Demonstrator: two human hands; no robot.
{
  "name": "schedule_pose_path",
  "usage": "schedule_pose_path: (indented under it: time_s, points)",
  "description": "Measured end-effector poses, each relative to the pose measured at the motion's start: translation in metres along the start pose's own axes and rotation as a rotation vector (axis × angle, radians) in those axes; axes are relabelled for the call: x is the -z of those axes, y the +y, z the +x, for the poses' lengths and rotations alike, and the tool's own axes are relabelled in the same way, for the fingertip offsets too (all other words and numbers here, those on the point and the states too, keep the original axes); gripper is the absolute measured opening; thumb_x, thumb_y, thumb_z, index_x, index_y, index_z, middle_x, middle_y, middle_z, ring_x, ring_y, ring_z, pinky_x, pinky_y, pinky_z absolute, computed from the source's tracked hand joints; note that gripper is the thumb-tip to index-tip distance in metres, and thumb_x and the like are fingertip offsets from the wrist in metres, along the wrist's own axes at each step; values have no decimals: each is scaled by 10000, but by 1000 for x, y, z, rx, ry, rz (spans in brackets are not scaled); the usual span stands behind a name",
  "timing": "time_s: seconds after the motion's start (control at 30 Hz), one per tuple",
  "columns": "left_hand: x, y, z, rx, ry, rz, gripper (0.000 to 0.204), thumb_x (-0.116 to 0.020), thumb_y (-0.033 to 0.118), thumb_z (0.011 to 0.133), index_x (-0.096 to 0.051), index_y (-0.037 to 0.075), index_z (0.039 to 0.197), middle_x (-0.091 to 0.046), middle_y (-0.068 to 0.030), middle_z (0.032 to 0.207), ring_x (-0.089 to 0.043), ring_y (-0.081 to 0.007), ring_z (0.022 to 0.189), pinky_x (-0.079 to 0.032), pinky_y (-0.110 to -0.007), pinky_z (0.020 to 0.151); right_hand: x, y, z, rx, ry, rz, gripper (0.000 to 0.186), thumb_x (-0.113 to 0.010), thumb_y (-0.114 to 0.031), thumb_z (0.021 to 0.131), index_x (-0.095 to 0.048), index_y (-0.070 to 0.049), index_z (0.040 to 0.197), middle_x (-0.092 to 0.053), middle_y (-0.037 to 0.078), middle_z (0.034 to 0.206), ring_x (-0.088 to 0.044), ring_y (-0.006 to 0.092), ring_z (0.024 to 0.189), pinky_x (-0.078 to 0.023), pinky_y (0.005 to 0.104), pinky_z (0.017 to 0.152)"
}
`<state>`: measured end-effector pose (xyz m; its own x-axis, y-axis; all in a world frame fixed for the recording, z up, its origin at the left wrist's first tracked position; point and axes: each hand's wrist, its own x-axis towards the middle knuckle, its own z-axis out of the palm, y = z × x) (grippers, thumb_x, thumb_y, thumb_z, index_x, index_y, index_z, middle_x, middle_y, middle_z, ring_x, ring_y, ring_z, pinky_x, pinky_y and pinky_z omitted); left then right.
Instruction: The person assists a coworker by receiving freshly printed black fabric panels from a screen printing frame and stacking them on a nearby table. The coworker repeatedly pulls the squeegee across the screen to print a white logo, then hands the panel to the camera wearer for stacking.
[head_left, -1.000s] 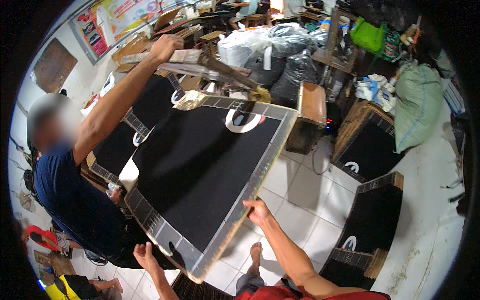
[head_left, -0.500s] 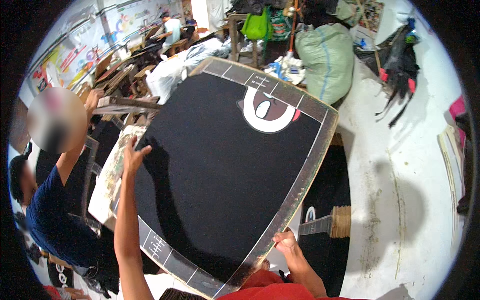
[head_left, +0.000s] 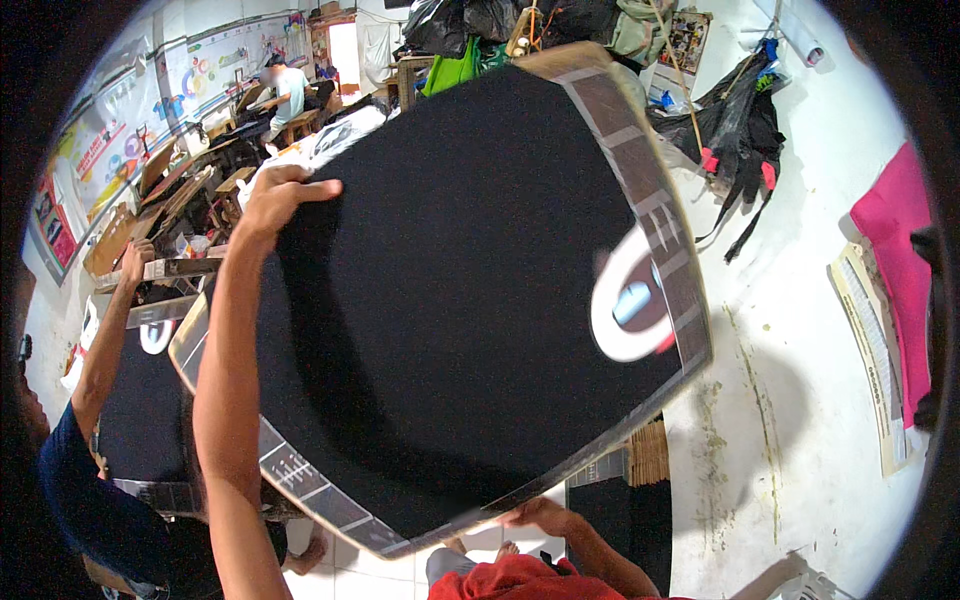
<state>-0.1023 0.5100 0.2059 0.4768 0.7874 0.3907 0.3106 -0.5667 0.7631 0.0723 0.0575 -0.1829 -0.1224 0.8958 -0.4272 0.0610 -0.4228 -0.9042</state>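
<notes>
A large flat board covered with black fabric [head_left: 440, 290] fills the middle of the view, tilted up. Dark marked strips and a pale wooden rim run along its edges. A white ring-shaped cartoon print [head_left: 612, 312] with pale blue and red parts sits near its right side. My left hand [head_left: 275, 207] grips the board's far left edge, its thumb lying over the black fabric. At the near edge, lower right, my right hand [head_left: 543, 516] holds the rim, its fingers partly hidden beneath. The board is off any support that I can see.
At left a co-worker in a dark blue sleeve [head_left: 85, 490] stands by another black-covered board [head_left: 150, 410]. A dark stack with brown layered edges [head_left: 648, 455] is below right. Wood pieces lie far left; black bags [head_left: 735, 125] hang by the white wall.
The board has been raised and turned clockwise, its printed corner swinging right and nearer. My left hand has moved up and away with it; my right hand shifted slightly left and down.
</notes>
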Motion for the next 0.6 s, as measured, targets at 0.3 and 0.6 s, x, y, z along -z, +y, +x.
schedule_pose_path:
  time_s: [0.3,0.6]
  points:
    - [-143,-3,-90,-502,-311,188,394,-799,386,547,-638,61,701,-626,-105,683,-624,-285,650,-473,-366,570,-9,-211,-15,718,962,-1148,391,-627,-99,767,-546,-22,1142,-566,133,1165,-524,294,1112,-401,397,961]
    - [-271,-55,-152,-870,-738,44,271,-741,266,600,-553,76,648,-562,-51,625,-579,-241,637,-408,-345,660,60,-171,33,-76,584,-1034,250,-618,-136,726,-579,23,914,-605,219,724,-603,386,755,-450,477,691]
